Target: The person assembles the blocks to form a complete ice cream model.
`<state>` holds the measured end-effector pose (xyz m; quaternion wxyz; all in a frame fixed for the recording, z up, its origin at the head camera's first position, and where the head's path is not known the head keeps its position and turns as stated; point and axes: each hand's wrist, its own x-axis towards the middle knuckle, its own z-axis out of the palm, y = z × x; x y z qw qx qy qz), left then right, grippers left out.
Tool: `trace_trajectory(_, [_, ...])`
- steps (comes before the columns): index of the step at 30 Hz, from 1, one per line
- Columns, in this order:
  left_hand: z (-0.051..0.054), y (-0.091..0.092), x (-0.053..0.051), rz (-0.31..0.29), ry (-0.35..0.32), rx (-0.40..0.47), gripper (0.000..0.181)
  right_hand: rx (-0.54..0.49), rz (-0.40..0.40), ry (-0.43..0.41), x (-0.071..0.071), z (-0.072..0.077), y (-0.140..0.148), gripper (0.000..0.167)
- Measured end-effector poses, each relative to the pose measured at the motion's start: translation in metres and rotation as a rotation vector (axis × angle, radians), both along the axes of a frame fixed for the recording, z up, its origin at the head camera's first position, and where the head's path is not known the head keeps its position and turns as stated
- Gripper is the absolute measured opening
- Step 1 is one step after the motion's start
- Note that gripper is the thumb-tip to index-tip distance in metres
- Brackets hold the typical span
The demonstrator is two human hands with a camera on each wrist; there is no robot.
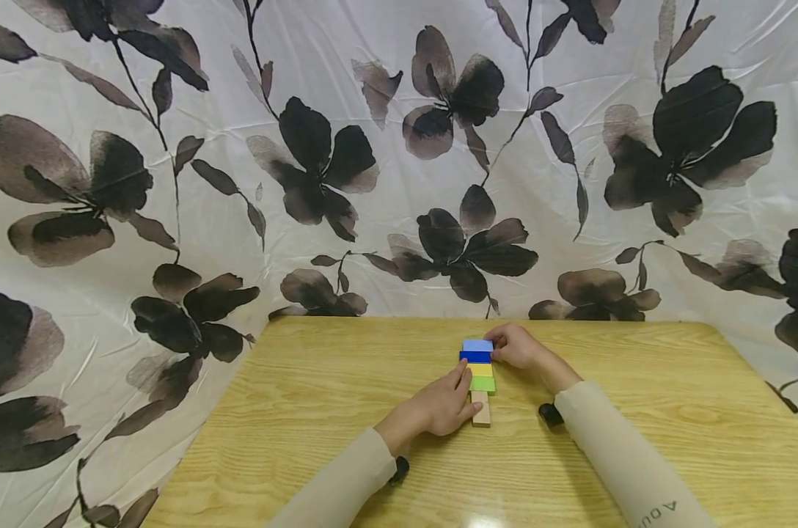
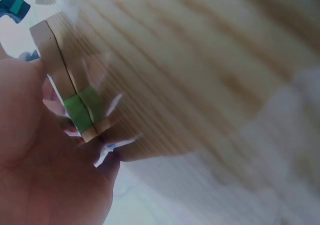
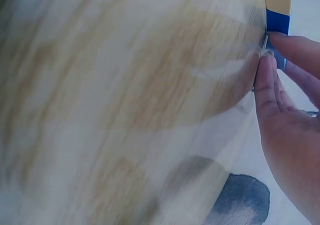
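Note:
Flat on the table lies a column of blocks: a light blue block [image 1: 477, 345] at the far end, then a dark blue block [image 1: 476, 357], a yellow block [image 1: 481, 370], a green block [image 1: 482, 383] and a plain wooden block [image 1: 481, 411] nearest me. My left hand [image 1: 441, 405] rests along the column's left side, fingers fairly straight by the dark blue and yellow blocks, thumb at the wooden one. At the right end of the light blue block, my right hand [image 1: 519, 347] pinches its corner with thumb and fingertips. Part of that block hides behind fingers in the right wrist view.
The wooden table [image 1: 320, 411] spreads out on both sides of the column. Behind its far edge hangs a white cloth [image 1: 386, 183] with dark flowers. A black wrist device [image 1: 551, 415] sits under the right sleeve.

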<state>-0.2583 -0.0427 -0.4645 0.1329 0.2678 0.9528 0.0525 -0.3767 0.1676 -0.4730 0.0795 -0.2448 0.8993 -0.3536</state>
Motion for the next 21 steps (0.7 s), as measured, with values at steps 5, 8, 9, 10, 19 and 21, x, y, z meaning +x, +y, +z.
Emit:
trace_trajectory(5, [-0.0015,0.0,-0.0002,-0.005,0.004,-0.004,0.074,-0.005,0.015,0.001,0.0014,0.0003,-0.0008,0.03])
trace_trajectory(8, [-0.0016,-0.0003,-0.0003,-0.005,0.002,-0.003,0.074,-0.004,0.043,0.01,0.0023,0.002,-0.0009,0.03])
trace_trajectory(9, [-0.0016,-0.0003,-0.0004,-0.004,0.0,-0.001,0.074,-0.002,0.05,0.014,0.0025,0.0022,-0.0009,0.03])
trace_trajectory(10, [-0.0016,-0.0005,-0.0003,-0.003,-0.003,0.001,0.073,-0.003,0.06,0.019,0.0028,0.0025,-0.0009,0.03])
trace_trajectory(19, [-0.0019,-0.0011,-0.0007,-0.011,-0.007,0.012,0.073,-0.007,0.079,0.018,0.0067,0.0038,-0.0029,0.033])
trace_trajectory(21, [-0.0017,-0.001,-0.0007,-0.011,-0.006,0.013,0.073,-0.01,0.079,0.013,0.0069,0.0034,-0.0027,0.033])
